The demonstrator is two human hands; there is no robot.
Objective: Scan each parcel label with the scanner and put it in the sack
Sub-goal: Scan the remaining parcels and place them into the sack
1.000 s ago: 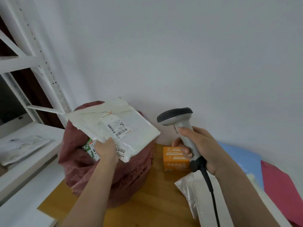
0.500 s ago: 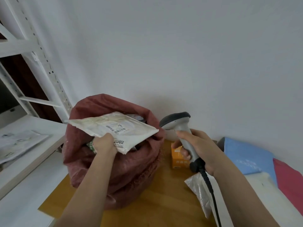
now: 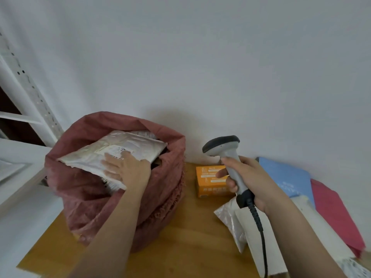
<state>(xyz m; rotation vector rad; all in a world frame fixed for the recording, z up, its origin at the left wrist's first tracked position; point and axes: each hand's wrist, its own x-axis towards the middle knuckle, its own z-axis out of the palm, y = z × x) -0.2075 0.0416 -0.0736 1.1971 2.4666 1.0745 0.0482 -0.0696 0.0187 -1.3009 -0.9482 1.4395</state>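
Note:
A dark red sack (image 3: 84, 189) stands open on the wooden table (image 3: 180, 247) at the left. A white plastic parcel (image 3: 112, 151) with a printed label lies across the sack's mouth, partly inside. My left hand (image 3: 126, 169) presses flat on top of the parcel with straight fingers. My right hand (image 3: 249, 181) grips the handle of a grey scanner (image 3: 222, 145) with a black head, held upright to the right of the sack. Its black cable (image 3: 259, 227) hangs down along my forearm.
An orange box (image 3: 208, 183) sits behind the scanner near the wall. A blue parcel (image 3: 287, 177), a red parcel (image 3: 337, 213) and white parcels (image 3: 259, 237) lie at the right under my right arm. A white metal shelf rack (image 3: 22, 109) stands at the left.
My left hand has lowered the white parcel into the sack's mouth and shifted from gripping its edge to pressing flat on top. The scanner has stayed about where it was.

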